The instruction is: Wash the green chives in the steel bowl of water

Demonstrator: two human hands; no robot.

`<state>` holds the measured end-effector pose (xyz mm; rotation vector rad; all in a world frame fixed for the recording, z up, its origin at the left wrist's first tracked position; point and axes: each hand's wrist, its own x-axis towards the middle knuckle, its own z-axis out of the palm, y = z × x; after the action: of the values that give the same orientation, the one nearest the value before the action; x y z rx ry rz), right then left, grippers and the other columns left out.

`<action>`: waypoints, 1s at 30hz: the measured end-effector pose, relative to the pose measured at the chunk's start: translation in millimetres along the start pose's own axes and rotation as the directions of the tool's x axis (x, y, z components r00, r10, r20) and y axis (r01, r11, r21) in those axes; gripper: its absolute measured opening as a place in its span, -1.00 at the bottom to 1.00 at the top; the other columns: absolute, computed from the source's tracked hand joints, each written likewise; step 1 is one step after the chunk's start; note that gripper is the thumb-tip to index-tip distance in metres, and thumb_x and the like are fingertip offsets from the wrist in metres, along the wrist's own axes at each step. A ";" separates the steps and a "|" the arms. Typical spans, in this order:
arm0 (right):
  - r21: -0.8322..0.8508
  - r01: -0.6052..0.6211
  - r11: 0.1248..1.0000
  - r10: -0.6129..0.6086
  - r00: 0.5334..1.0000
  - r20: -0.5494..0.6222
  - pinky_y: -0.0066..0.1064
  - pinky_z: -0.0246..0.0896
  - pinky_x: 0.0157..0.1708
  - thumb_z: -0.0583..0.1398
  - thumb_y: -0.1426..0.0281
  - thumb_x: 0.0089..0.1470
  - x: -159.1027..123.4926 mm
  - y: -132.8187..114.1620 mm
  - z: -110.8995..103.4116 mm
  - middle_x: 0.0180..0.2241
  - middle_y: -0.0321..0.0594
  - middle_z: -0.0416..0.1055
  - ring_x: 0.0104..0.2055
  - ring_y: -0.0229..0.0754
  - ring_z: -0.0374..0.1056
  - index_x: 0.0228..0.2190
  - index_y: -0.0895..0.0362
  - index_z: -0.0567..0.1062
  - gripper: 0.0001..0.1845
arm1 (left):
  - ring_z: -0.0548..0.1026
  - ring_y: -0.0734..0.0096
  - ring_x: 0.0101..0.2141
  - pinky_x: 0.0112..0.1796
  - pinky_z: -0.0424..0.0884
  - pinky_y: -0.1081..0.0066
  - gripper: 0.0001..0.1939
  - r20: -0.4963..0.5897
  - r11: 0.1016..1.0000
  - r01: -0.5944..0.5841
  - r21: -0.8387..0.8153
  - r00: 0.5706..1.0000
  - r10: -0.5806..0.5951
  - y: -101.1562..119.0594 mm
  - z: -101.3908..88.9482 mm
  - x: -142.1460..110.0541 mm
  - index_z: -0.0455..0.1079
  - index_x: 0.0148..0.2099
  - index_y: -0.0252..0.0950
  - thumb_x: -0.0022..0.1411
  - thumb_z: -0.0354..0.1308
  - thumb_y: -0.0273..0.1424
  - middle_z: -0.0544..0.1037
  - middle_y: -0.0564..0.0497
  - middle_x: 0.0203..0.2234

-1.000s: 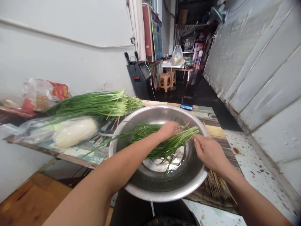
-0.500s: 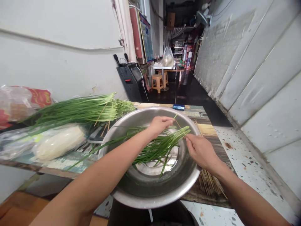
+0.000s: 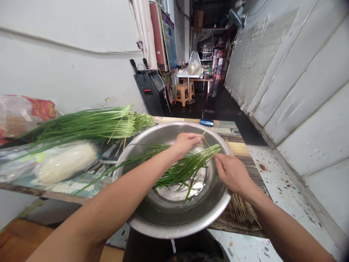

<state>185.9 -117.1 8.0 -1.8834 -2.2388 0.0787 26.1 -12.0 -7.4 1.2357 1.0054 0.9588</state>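
Observation:
A big steel basin (image 3: 174, 227) sits at the table's near edge with a loose bunch of green chives (image 3: 177, 173) lying across it. My left hand (image 3: 184, 142) reaches over the basin, its fingers pinched on a thin bamboo skewer (image 3: 204, 137) above the chive ends. To the right, my right hand (image 3: 231, 171) is closed on the cut ends of the chives at the basin's rim.
A large bundle of chives (image 3: 87, 125) and a bagged white vegetable (image 3: 65, 162) lie left on the table. Bamboo skewers (image 3: 241, 211) lie under my right wrist. A blue object (image 3: 206, 122) rests beyond the basin. A dark passage with stools (image 3: 184, 94) lies ahead.
The view has swung slightly left and down. My left hand rose a little with the skewer showing at its fingertips. My right hand stayed at the chive ends.

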 end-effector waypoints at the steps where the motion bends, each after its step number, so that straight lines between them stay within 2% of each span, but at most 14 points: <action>1: -0.002 -0.001 1.000 0.001 1.000 0.002 -0.43 -0.09 -0.42 -0.08 0.43 0.17 -0.1 0.0 -0.3 -0.52 -0.20 0.40 -0.45 -0.21 0.26 -0.39 0.15 0.42 -0.70 | 0.37 0.58 -0.50 -0.39 0.30 0.48 -0.84 -0.007 1.000 -0.003 0.006 1.000 0.003 0.5 0.2 -0.2 0.53 -0.27 -0.40 0.05 0.23 -0.45 0.54 -0.03 -0.50; 9: -0.023 -0.022 0.999 0.023 0.999 0.032 -0.42 -0.08 -0.41 -0.10 0.42 0.18 -0.1 -0.9 -1.9 -0.48 -0.17 0.43 -0.42 -0.18 0.30 -0.37 0.15 0.42 -0.69 | 0.43 0.52 -0.47 -0.25 0.37 0.39 -0.85 -0.055 0.996 -0.059 0.061 0.996 0.063 -0.2 1.4 0.3 0.54 -0.29 -0.39 0.03 0.24 -0.48 0.57 -0.04 -0.50; 15: -0.027 -0.011 1.000 0.012 1.000 0.022 -0.42 -0.07 -0.41 -0.10 0.43 0.17 -0.7 -0.7 -1.6 -0.48 -0.17 0.44 -0.42 -0.18 0.30 -0.37 0.16 0.41 -0.70 | 0.47 0.47 -0.44 -0.22 0.39 0.39 -0.83 -0.059 0.989 -0.075 0.125 0.995 0.083 1.5 2.0 -0.5 0.55 -0.27 -0.40 0.04 0.23 -0.48 0.58 -0.05 -0.51; 20: -0.034 -0.020 0.999 0.021 1.000 0.022 -0.41 -0.06 -0.41 -0.11 0.44 0.18 0.1 -0.5 -1.3 -0.48 -0.16 0.45 -0.42 -0.17 0.33 -0.39 0.16 0.41 -0.69 | 0.52 0.40 -0.35 -0.19 0.40 0.40 -0.79 -0.036 0.973 -0.105 0.205 0.993 0.115 0.5 4.0 -3.8 0.54 -0.23 -0.41 0.05 0.21 -0.46 0.60 -0.09 -0.40; 22: -0.026 -0.037 0.999 0.037 0.999 0.025 -0.40 -0.05 -0.40 -0.11 0.43 0.18 0.4 -0.4 -0.9 -0.43 -0.14 0.47 -0.40 -0.15 0.35 -0.35 0.16 0.42 -0.67 | 0.53 0.36 -0.29 -0.16 0.39 0.40 -0.78 0.031 0.936 -0.172 0.309 0.985 0.171 1.3 5.2 -6.7 0.55 -0.23 -0.39 0.04 0.21 -0.44 0.61 -0.09 -0.33; 23: -0.023 -0.047 0.999 0.047 0.999 0.027 -0.40 -0.04 -0.40 -0.12 0.42 0.19 0.5 -0.3 -0.8 -0.42 -0.13 0.48 -0.39 -0.14 0.36 -0.33 0.16 0.42 -0.67 | 0.53 0.35 -0.26 -0.15 0.38 0.41 -0.79 0.099 0.906 -0.216 0.365 0.976 0.193 3.0 5.3 -8.1 0.55 -0.24 -0.37 0.04 0.21 -0.44 0.61 -0.07 -0.31; 26: -0.004 -0.060 0.998 0.060 0.998 0.029 -0.39 -0.02 -0.38 -0.12 0.41 0.19 0.4 0.0 -0.4 -0.40 -0.12 0.49 -0.35 -0.12 0.38 -0.28 0.17 0.43 -0.66 | 0.52 0.39 -0.23 -0.13 0.36 0.45 -0.79 0.377 0.806 -0.343 0.483 0.912 0.162 12.6 0.9 -9.2 0.56 -0.22 -0.28 0.07 0.15 -0.47 0.60 0.03 -0.27; 27: 0.010 -0.056 0.998 0.056 0.998 0.030 -0.39 -0.01 -0.37 -0.12 0.41 0.19 0.4 0.2 -0.3 -0.39 -0.12 0.49 -0.34 -0.11 0.38 -0.27 0.17 0.43 -0.66 | 0.52 0.41 -0.22 -0.12 0.36 0.46 -0.77 0.429 0.776 -0.370 0.511 0.892 0.142 15.8 -2.8 -7.5 0.55 -0.20 -0.26 0.09 0.13 -0.47 0.60 0.05 -0.26; 28: 0.027 -0.050 0.998 0.049 0.998 0.032 -0.39 0.01 -0.36 -0.12 0.42 0.18 0.3 0.4 -0.3 -0.38 -0.12 0.49 -0.32 -0.11 0.39 -0.26 0.16 0.43 -0.66 | 0.51 0.42 -0.21 -0.12 0.35 0.47 -0.76 0.435 0.742 -0.382 0.550 0.890 0.135 17.9 -7.7 -4.7 0.54 -0.18 -0.25 0.11 0.11 -0.46 0.60 0.06 -0.25; 30: 0.053 -0.037 0.998 0.035 0.999 0.039 -0.39 0.03 -0.34 -0.11 0.43 0.17 0.3 0.8 -0.3 -0.36 -0.12 0.50 -0.29 -0.10 0.39 -0.25 0.15 0.44 -0.66 | 0.51 0.41 -0.18 -0.10 0.34 0.45 -0.74 0.319 0.634 -0.347 0.691 0.934 0.163 16.7 -20.1 3.5 0.53 -0.14 -0.24 0.15 0.08 -0.44 0.59 0.05 -0.21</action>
<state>186.7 -116.8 8.1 -1.9102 -2.2044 0.1792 7.2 -1.5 7.9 2.1838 1.0863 0.5806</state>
